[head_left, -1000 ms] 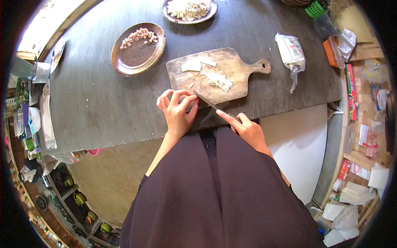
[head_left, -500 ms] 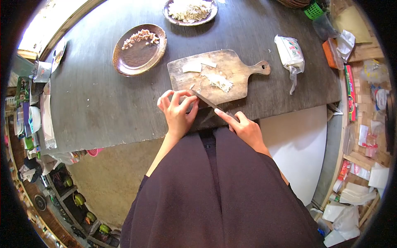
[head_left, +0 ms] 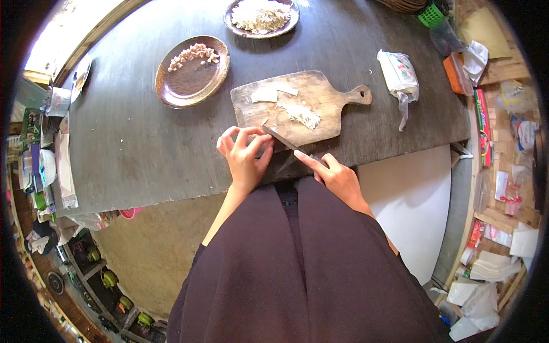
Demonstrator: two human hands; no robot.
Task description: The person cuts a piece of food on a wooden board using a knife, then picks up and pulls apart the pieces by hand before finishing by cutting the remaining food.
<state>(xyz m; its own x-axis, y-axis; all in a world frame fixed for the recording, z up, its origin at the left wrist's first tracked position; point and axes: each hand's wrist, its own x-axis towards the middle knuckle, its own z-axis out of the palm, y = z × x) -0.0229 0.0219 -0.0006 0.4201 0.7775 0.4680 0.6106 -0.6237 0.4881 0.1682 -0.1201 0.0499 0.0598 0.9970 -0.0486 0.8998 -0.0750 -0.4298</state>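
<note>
My right hand (head_left: 337, 178) is closed round the handle of a knife (head_left: 283, 139), its index finger stretched along the blade. The blade slants up and left over the near edge of the wooden cutting board (head_left: 326, 97), its tip beside my left fingertips. My left hand (head_left: 246, 154) is at the board's near left corner with curled fingers, thumb and fingertips close together; what they hold, if anything, is too small to tell. Thin pale strips (head_left: 302, 115) lie in a pile on the board. Behind them rest a flat white slab (head_left: 265, 94) and a narrower piece (head_left: 287, 90).
A brown oval plate (head_left: 191, 86) with small pinkish pieces stands left of the board. Another plate (head_left: 262, 34) heaped with pale shreds is at the back. To the right lie a white plastic packet (head_left: 398, 71) and an orange container (head_left: 456, 73). The table's front edge is near my body.
</note>
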